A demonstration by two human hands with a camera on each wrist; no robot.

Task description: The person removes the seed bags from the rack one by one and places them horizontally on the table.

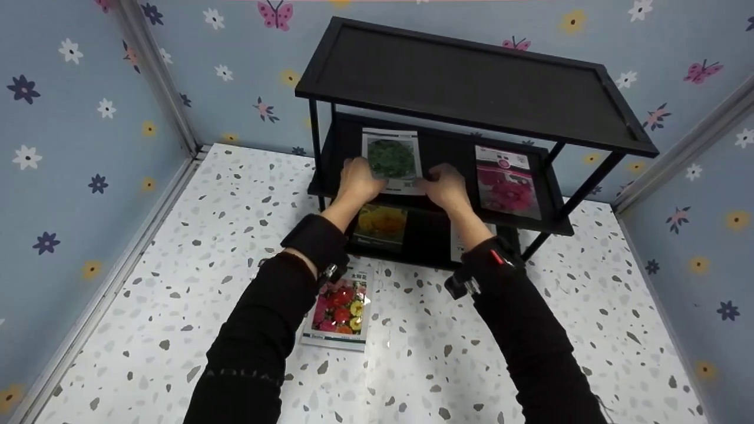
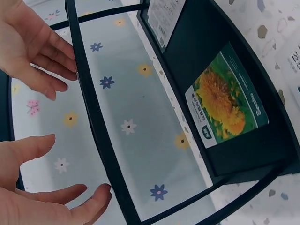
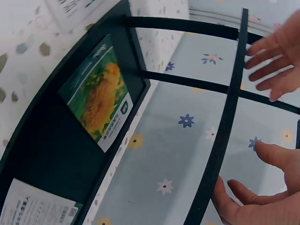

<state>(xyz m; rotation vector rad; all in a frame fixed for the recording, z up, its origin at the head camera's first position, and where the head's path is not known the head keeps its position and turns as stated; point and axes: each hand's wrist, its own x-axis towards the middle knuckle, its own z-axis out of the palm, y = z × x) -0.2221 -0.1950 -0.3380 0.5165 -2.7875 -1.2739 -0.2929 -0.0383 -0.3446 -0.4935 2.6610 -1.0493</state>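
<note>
A flat packet with a green leafy picture point(image 1: 392, 158) lies on the middle shelf of a black rack point(image 1: 450, 206). Its near left corner meets my left hand point(image 1: 359, 181), and my right hand point(image 1: 446, 186) is at the near right corner. Both wrist views show the left hand point(image 2: 42, 187) and right hand point(image 3: 265, 192) with loosely spread fingers at the shelf's front edge; neither appears to grip anything. That packet is hidden in the wrist views. To the right on the same shelf lies a pink-flower packet point(image 1: 506, 184).
A yellow-flower packet point(image 1: 382, 224) and a pale printed packet point(image 2: 165, 18) lie on the bottom shelf. Another packet with red and yellow flowers point(image 1: 341, 309) lies on the speckled floor point(image 1: 424, 359), beside my left forearm. The rack's top shelf point(image 1: 471, 76) overhangs the hands.
</note>
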